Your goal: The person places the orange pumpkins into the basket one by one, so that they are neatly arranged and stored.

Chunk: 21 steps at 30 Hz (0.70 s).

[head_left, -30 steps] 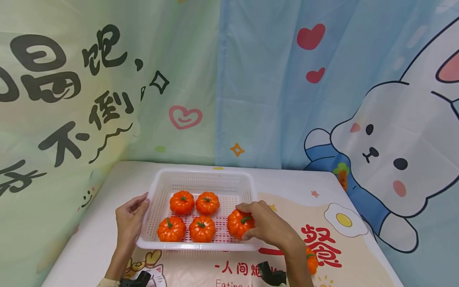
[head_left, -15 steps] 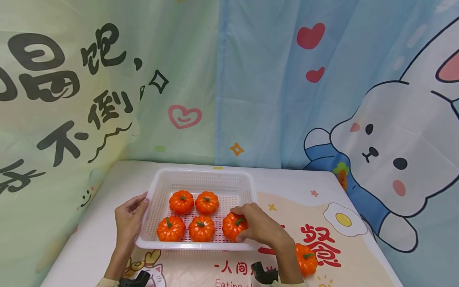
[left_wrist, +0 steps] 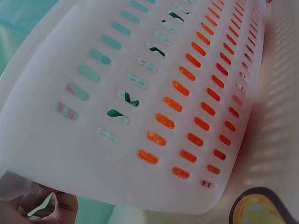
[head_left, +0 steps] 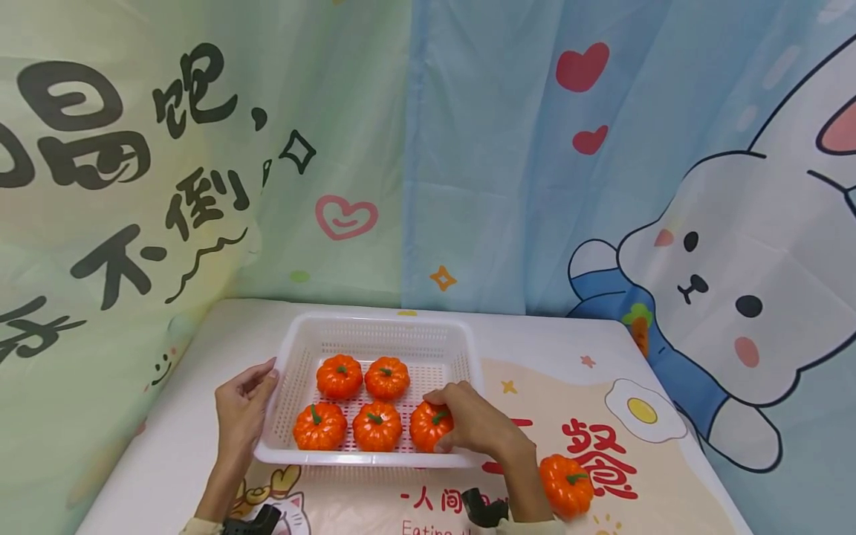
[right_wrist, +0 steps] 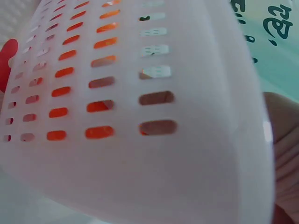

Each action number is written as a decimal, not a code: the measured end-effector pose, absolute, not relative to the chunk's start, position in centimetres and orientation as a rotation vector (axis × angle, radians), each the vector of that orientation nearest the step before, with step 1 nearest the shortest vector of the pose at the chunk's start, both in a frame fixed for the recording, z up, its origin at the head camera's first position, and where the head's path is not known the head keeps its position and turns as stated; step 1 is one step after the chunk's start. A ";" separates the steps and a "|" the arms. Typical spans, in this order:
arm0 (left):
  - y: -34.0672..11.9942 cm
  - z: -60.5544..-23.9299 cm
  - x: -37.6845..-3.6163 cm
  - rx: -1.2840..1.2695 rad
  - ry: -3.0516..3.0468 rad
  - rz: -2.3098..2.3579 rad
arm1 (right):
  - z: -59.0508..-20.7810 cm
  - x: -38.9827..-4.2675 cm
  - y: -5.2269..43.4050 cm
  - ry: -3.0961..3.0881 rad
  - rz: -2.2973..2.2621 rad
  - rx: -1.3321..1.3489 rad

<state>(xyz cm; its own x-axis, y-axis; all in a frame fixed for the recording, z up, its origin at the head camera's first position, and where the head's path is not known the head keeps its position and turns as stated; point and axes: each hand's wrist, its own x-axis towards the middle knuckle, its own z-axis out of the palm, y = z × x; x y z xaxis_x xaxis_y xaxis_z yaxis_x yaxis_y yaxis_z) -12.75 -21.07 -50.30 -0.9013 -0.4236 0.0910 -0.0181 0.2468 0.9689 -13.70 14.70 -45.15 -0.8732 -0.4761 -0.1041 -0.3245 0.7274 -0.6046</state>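
A white perforated plastic basket (head_left: 461, 457) sits on the table with several small orange pumpkins in it. Two lie at the back, such as the back-left pumpkin (head_left: 339, 377), and a row fills the front. My left hand (head_left: 242, 405) holds the basket's left rim, thumb on the near side; the left wrist view catches its fingers (left_wrist: 58, 205) by the rim corner. Over the right side, my right hand (head_left: 471, 423) grips the front-right pumpkin (head_left: 428, 427) by thumb and fingers, low in the basket. The basket wall (right_wrist: 196, 172) hides most of that grip in the right wrist view.
Another orange pumpkin (head_left: 566, 486) rests on the table mat right of the basket, beside my right wrist. The printed mat (head_left: 642, 475) covers the front and right of the white table (head_left: 535, 338). A cartoon curtain (head_left: 468, 186) hangs behind the table.
My right hand has moved left with its pumpkin, bringing it closer to the front-middle one. The pumpkin on the mat has come into fuller view. The left hand and basket stayed put.
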 end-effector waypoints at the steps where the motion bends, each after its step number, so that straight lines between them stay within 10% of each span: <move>1: -21.1 -50.3 -12.8 0.410 -2.192 -1.695 | -45.3 -13.8 14.7 2.676 -0.871 -0.639; 21: -21.2 -50.4 -13.0 0.413 -2.179 -1.722 | -46.2 -14.5 13.9 2.666 -0.807 -0.627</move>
